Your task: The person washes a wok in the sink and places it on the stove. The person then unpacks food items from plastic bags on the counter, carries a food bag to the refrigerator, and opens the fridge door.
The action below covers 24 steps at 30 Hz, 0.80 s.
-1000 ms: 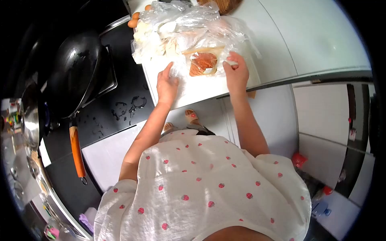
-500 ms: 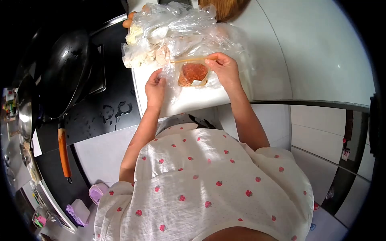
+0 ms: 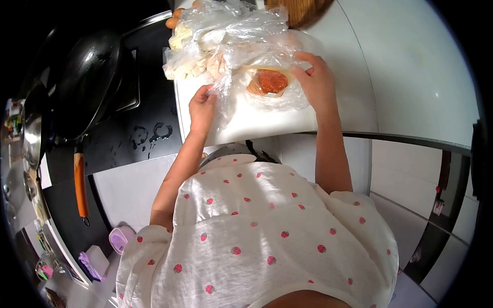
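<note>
Shift since the frame half a second ago: small clear plastic bag of orange-red ground filling (image 3: 269, 83) sits farther right and farther from the body. Bare right hand (image 3: 317, 84) sits farther right too; its thumb and index, pinched at the bag's straight tan rim strip (image 3: 259, 68) in that frame, now stand parted. Thumb contact with the bag: cannot tell.

Bag position: on the white rectangular board (image 3: 257, 121), set in from the near edge, between the hands. Near-left of the bag, bare left hand (image 3: 203, 107) is by the board's left edge, thumb and index apparently pinching loose crumpled clear plastic film (image 3: 222, 92).

Key relation: right hand is nearer. Bag lies left of its fingertips and slightly nearer the body; the strip, its long axis, runs roughly side to side, right end just beside the right thumb. From the left fingertips, bag lies right, with film between. Pale, plastic-covered pieces (image 3: 197, 69) occupy the board's far-left corner.
</note>
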Motion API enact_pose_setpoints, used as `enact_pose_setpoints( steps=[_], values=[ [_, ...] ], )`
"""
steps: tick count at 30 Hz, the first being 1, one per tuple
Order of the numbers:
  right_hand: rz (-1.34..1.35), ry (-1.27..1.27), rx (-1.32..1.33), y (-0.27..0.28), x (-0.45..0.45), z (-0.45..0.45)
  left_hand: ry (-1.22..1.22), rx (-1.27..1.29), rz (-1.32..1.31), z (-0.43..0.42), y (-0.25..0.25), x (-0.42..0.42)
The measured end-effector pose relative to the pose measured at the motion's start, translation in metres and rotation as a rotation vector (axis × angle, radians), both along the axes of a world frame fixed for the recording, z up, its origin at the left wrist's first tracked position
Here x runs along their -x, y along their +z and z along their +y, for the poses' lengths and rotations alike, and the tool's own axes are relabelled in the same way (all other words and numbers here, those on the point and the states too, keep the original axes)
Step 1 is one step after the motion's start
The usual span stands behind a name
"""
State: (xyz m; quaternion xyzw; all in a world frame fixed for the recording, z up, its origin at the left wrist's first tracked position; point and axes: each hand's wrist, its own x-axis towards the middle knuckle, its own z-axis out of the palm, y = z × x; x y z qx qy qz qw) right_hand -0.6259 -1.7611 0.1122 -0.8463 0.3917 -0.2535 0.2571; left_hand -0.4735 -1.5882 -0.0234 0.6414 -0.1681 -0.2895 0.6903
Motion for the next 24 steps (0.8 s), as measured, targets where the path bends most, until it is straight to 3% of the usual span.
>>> enact_pose_setpoints(
  steps=[4,6,7,9,13,15,16,18,20,22,24],
  values=[
    [-0.221,0.070,0.113,0.026,-0.025,0.030,-0.015,-0.038,0.016,0.004,0.008,0.004],
    [-0.057,0.344,0.233,0.025,-0.041,0.043,-0.016,-0.033,-0.002,0.007,0.016,0.004],
    [-0.058,0.353,0.235,0.020,-0.048,0.045,-0.024,-0.030,-0.020,0.010,0.020,0.004],
    [-0.028,0.611,0.486,0.004,-0.064,0.045,-0.015,-0.023,-0.013,0.013,0.033,0.003],
    [0.116,0.702,0.665,-0.004,-0.079,0.057,-0.074,0.197,0.108,0.017,0.055,0.004],
    [0.599,0.790,0.448,0.001,-0.086,0.056,-0.211,0.213,0.070,0.018,0.059,0.004],
    [0.601,0.798,0.454,0.006,-0.089,0.055,-0.224,0.205,0.078,0.019,0.061,0.004],
    [0.933,0.858,0.313,0.017,-0.094,0.051,-0.286,0.131,0.121,0.021,0.059,0.000],
    [0.863,0.825,0.215,0.020,-0.096,0.043,-0.397,-0.071,0.111,0.019,0.052,-0.003],
    [0.793,0.797,0.118,0.022,-0.107,0.038,-0.403,-0.103,0.048,0.014,0.029,-0.005],
    [0.509,0.779,0.391,0.022,-0.130,0.037,-0.408,-0.168,-0.033,0.010,0.009,-0.005]
  ],
)
